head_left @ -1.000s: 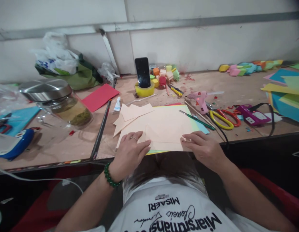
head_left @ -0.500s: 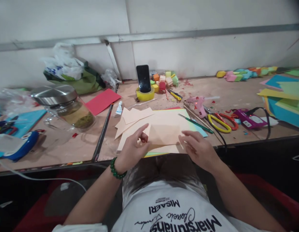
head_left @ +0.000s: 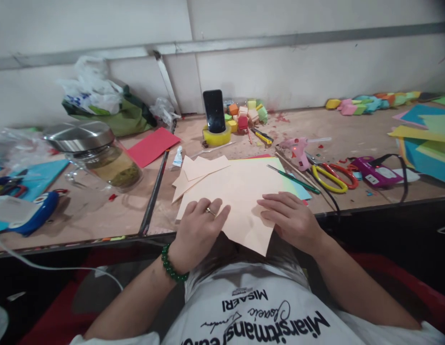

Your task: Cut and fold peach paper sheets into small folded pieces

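Observation:
A small peach sheet of paper (head_left: 253, 235) lies over the front edge of the table, one corner pointing down toward my body. Its outline blends with the larger peach sheet (head_left: 240, 184) beneath. My left hand (head_left: 200, 230), with a ring and a green bead bracelet, grips the small sheet's left side, fingers bent. At the right side, my right hand (head_left: 292, 220) has its fingers over the edge and its thumb hidden. Cut peach pieces with points (head_left: 197, 175) lie beyond my left hand. A green-handled craft knife (head_left: 296, 180) rests beyond my right hand.
To the right are a pink glue gun (head_left: 298, 152), yellow-handled scissors (head_left: 330, 179) and a purple device (head_left: 376, 172) with a cord. A glass jar (head_left: 114, 165) stands left, near red paper (head_left: 154, 146). A phone (head_left: 214, 111) leans in a yellow tape roll (head_left: 218, 137).
The small peach sheet has come toward my body and now hangs past the table edge by a corner. Both hands have closed on its sides; before, their fingers were apart and raised.

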A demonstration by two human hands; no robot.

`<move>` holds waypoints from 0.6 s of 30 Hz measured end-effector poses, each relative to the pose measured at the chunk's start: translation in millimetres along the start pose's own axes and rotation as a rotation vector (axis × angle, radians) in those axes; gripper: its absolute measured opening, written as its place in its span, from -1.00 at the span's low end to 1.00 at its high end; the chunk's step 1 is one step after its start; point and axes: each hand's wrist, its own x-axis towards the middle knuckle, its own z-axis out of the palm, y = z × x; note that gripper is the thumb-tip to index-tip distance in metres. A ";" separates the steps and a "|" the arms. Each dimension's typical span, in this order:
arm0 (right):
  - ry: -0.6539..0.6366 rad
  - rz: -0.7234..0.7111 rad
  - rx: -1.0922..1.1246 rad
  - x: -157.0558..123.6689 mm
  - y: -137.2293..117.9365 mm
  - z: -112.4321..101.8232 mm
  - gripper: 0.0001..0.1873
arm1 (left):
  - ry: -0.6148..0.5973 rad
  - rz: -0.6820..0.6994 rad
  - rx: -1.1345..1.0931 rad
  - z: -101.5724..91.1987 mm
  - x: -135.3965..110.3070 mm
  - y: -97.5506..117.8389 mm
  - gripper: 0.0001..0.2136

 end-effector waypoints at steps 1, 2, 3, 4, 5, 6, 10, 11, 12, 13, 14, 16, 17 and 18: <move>-0.017 0.009 0.039 -1.3 0.9 1.0 -0.73 | -0.024 -0.004 0.001 2.7 0.0 -2.5 -0.82; -0.045 0.024 0.079 -2.5 1.8 1.7 -0.71 | -0.058 -0.006 -0.009 5.3 0.0 -4.3 -0.83; -0.080 0.043 0.115 -3.4 2.9 2.1 -0.67 | -0.099 -0.008 -0.029 7.6 -0.2 -5.6 -0.84; -0.114 0.062 0.144 -4.2 4.0 2.1 -0.63 | -0.140 -0.014 -0.058 9.7 -0.7 -6.4 -0.83; -0.140 0.079 0.165 -4.8 5.2 1.8 -0.59 | -0.176 -0.025 -0.097 11.5 -1.5 -6.9 -0.83; -0.155 0.090 0.177 -5.1 6.4 1.2 -0.57 | -0.205 -0.041 -0.146 13.1 -2.6 -7.5 -0.82; -0.182 0.152 0.276 -5.3 11.8 -2.5 -0.63 | -0.223 -0.168 -0.413 16.8 -8.4 -13.0 -0.82; -0.195 0.186 0.321 -5.2 13.5 -3.2 -0.67 | -0.221 -0.200 -0.475 17.2 -9.5 -14.8 -0.82; -0.208 0.223 0.372 -5.2 15.6 -3.5 -0.71 | -0.223 -0.229 -0.527 17.3 -10.2 -16.3 -0.82; -0.218 0.262 0.424 -5.3 18.1 -3.3 -0.75 | -0.227 -0.254 -0.569 17.3 -10.6 -17.5 -0.81; -0.226 0.308 0.470 -5.5 20.8 -2.6 -0.78 | -0.232 -0.279 -0.599 17.3 -10.6 -18.1 -0.80; -0.248 0.440 0.532 -6.4 26.7 0.4 -0.82 | -0.233 -0.343 -0.629 17.3 -10.1 -17.6 -0.73; -0.260 0.527 0.550 -6.9 29.5 2.3 -0.81 | -0.226 -0.381 -0.630 17.5 -9.9 -16.6 -0.70; -0.268 0.613 0.561 -7.4 32.1 4.3 -0.78 | -0.215 -0.415 -0.621 17.9 -9.7 -15.5 -0.67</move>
